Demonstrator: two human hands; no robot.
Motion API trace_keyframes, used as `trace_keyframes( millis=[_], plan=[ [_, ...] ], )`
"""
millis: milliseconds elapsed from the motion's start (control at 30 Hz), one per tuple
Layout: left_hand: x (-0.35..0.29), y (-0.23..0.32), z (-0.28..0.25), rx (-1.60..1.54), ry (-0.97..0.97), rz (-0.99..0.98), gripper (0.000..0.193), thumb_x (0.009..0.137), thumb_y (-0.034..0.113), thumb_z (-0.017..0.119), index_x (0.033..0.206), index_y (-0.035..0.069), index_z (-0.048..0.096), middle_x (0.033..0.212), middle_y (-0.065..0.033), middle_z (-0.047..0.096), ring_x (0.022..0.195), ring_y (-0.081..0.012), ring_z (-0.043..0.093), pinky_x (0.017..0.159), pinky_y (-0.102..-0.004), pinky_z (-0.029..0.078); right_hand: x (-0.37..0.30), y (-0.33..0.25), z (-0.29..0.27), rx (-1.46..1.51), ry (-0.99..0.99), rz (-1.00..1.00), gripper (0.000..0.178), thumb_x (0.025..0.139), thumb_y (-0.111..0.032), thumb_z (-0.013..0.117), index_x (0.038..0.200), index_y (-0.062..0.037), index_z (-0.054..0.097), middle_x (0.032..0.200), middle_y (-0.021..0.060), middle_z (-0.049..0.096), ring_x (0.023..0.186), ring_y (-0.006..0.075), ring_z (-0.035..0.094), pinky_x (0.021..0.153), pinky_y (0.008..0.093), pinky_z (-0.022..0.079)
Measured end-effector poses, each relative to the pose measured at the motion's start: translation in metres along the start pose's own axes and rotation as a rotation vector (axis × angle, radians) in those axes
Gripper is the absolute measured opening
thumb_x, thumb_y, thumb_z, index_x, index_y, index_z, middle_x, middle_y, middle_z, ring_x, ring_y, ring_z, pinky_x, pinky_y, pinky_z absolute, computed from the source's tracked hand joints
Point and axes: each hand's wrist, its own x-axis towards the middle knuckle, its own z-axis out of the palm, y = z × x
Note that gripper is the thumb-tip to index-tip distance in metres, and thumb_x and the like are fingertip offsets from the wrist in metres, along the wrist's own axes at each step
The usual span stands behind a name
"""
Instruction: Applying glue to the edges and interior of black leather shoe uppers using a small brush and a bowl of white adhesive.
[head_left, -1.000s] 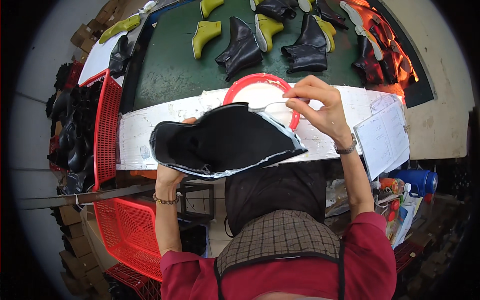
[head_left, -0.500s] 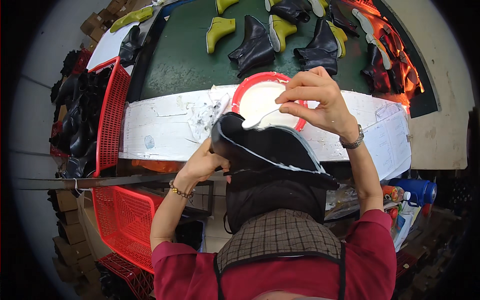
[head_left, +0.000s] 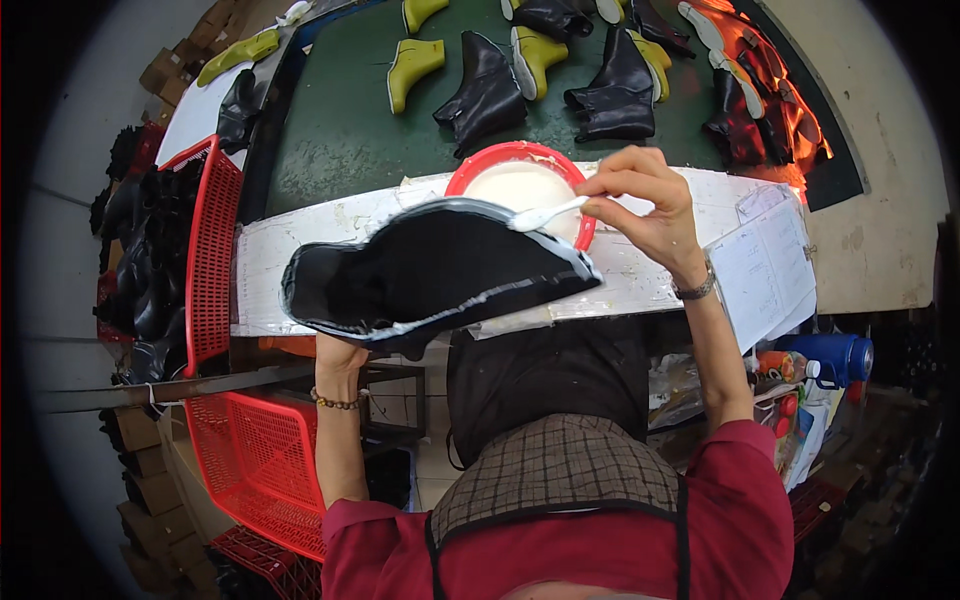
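A black boot upper (head_left: 430,262) lies over the white worktop edge, its open sole side turned up, with white paste along its rim. My left hand (head_left: 340,354) grips it from below at the left end; most of its fingers are hidden under the leather. Between thumb and fingertips, my right hand (head_left: 645,205) pinches a small white brush (head_left: 550,212). The brush head touches the pasted upper edge near the right end. Just behind stands a red tub (head_left: 470,172) holding white paste (head_left: 520,186), partly covered by the upper.
Beyond the white board (head_left: 270,285), a green belt (head_left: 340,130) carries black boots (head_left: 482,95) and yellow-green boot forms (head_left: 414,72). A red basket (head_left: 212,260) of black boots stands left, another red basket (head_left: 265,460) below it. Papers (head_left: 765,265) and a blue bottle (head_left: 835,357) are right.
The boot upper has swung left and turned, so its inside faces up more fully. My left hand went left with it. The brush has moved from above the tub onto the rim.
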Motion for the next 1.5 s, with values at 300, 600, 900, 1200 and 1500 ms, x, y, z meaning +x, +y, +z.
trace_keyframes(
  millis=[300, 600, 900, 1200, 1500],
  plan=[
    [0.030, 0.020, 0.049, 0.452, 0.135, 0.190, 0.024, 0.073, -0.015, 0.049, 0.090, -0.002, 0.058, 0.078, -0.0108, 0.059, 0.065, -0.0237, 0.058, 0.064, -0.0395, 0.056, -0.029, 0.022, 0.015, 0.379, 0.145, 0.407, 0.015, 0.096, -0.010, 0.072, 0.106, 0.0008, 0.075, 0.089, 0.0021, 0.068, 0.073, 0.0063, 0.058, 0.065, 0.0231, 0.047],
    [0.249, 0.053, 0.125, 0.388, 0.034, 0.153, 0.033, 0.073, -0.016, 0.055, 0.104, -0.009, 0.059, 0.091, -0.0156, 0.064, 0.071, -0.0253, 0.066, 0.067, -0.0366, 0.060, -0.080, 0.122, 0.061, 0.412, 0.449, 0.824, 0.016, 0.106, -0.018, 0.058, 0.111, -0.0032, 0.059, 0.076, -0.0037, 0.056, 0.057, 0.0013, 0.043, 0.048, 0.0193, 0.033],
    [0.474, -0.007, 0.163, 1.345, 0.081, 1.136, 0.058, 0.078, -0.010, 0.050, 0.133, 0.007, 0.049, 0.127, -0.0227, 0.060, 0.121, -0.0426, 0.057, 0.106, -0.0501, 0.044, -0.084, 0.122, 0.065, 0.283, 0.446, 0.772, 0.013, 0.107, -0.016, 0.055, 0.113, -0.0042, 0.058, 0.075, -0.0044, 0.050, 0.053, 0.0008, 0.036, 0.043, 0.0192, 0.028],
    [0.406, 0.074, 0.119, 2.034, 0.146, 1.181, 0.057, 0.073, 0.027, 0.081, 0.127, 0.022, 0.064, 0.130, -0.0114, 0.058, 0.125, -0.0337, 0.053, 0.093, -0.0556, 0.049, -0.080, 0.116, 0.061, 0.450, 0.445, 0.817, 0.011, 0.108, -0.014, 0.053, 0.113, -0.0046, 0.056, 0.074, -0.0060, 0.047, 0.052, -0.0004, 0.034, 0.043, 0.0177, 0.024],
    [0.141, 0.335, -0.086, 1.686, 1.658, 0.241, 0.097, 0.074, 0.041, 0.084, 0.157, 0.025, 0.036, 0.154, -0.0224, 0.046, 0.141, -0.0491, 0.042, 0.106, -0.0751, 0.035, -0.083, 0.126, 0.065, 0.472, 0.437, 0.773, 0.011, 0.107, -0.015, 0.056, 0.112, -0.0048, 0.057, 0.074, -0.0069, 0.049, 0.055, -0.0010, 0.036, 0.045, 0.0164, 0.026]
  ],
)
